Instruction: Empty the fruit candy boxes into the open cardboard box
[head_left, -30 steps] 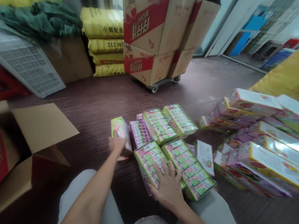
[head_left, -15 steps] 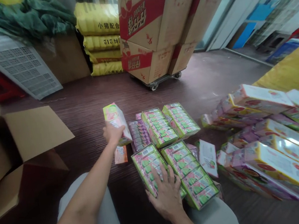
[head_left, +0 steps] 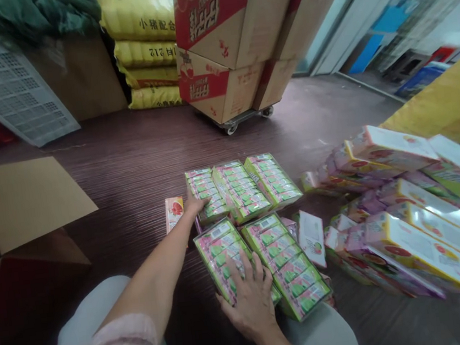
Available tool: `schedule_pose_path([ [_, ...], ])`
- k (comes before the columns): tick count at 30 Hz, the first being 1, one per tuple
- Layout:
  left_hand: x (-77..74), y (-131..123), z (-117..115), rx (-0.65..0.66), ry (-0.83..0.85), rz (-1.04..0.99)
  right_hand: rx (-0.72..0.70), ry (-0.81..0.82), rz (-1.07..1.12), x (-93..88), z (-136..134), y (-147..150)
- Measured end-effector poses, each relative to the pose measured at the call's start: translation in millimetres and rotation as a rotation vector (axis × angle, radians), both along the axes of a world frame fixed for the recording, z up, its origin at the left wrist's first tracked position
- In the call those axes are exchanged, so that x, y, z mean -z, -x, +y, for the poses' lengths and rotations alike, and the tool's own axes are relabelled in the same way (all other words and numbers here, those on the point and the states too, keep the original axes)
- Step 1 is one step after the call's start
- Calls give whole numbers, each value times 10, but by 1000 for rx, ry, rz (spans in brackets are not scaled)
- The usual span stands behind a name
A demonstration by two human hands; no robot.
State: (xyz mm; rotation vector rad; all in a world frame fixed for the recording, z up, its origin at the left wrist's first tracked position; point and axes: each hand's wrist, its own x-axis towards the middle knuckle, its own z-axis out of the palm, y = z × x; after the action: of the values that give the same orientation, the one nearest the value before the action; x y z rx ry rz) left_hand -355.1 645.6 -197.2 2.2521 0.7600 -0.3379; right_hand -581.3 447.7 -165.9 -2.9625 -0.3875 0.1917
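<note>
My left hand (head_left: 195, 206) is closed on a green-and-pink display box of small packs (head_left: 204, 183), thumb over its top and other fingers hidden at its side. This box stands at the left end of a row, beside a matching middle box (head_left: 240, 190) and a right box (head_left: 273, 181). My right hand (head_left: 250, 295) lies with spread fingers on a nearer box (head_left: 217, 246). Another matching box (head_left: 288, 265) sits just to its right, close to my knee. Left of the row, a small orange-and-white box (head_left: 174, 211) rests on the floor, partly behind my left wrist.
Stacked fruit-print boxes (head_left: 407, 235) fill the right side. An open carton (head_left: 34, 200) stands at left. Large cartons (head_left: 224, 46) sit on a wheeled dolly (head_left: 244, 120) at the back, beside yellow sacks (head_left: 144, 52). A white box (head_left: 311, 238) lies near the right boxes.
My left hand has brought the box from the left onto the row's left end, turning its small packs upward, over the purple packs. My right hand stays on its box. The view has shifted slightly.
</note>
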Motion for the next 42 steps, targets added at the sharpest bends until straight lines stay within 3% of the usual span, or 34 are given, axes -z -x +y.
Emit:
schedule_pose_path([
  [5,145,255,36,43,36,-1,19,-6,40,-65,40,-4],
  [8,195,439,228,-137,-83,51,13,2,46,-71,48,0],
  [11,368,615,322,-306,-171,156,5,21,34,-42,35,3],
  [15,661,803,161,-248,-189,148,-7,38,9,-12,7,-1],
  [19,729,908,161,-291,-229,158,-15,40,0,-22,2,-6],
  [23,507,883,461,-374,-211,193,-12,12,-9,-18,11,-3],
  [25,289,801,589,-405,-243,195,-7,-4,-4,-2,14,3],
  [28,-157,620,660,-375,-319,159,-8,-42,4,25,19,14],
  [31,-649,428,532,-218,-420,77,-6,-86,11,35,36,25],
  [34,-999,264,176,38,-581,-18,5,-115,34,20,68,33],
  [36,-1091,182,-116,252,-580,-63,7,-139,66,-12,88,32],
  [38,-1083,127,-343,417,-501,-123,6,-177,113,-71,97,24],
  [40,-1017,92,-427,392,-461,-186,0,-225,168,-159,86,8],
  [42,-925,55,-357,184,-451,-188,-26,-283,222,-263,58,-12],
])
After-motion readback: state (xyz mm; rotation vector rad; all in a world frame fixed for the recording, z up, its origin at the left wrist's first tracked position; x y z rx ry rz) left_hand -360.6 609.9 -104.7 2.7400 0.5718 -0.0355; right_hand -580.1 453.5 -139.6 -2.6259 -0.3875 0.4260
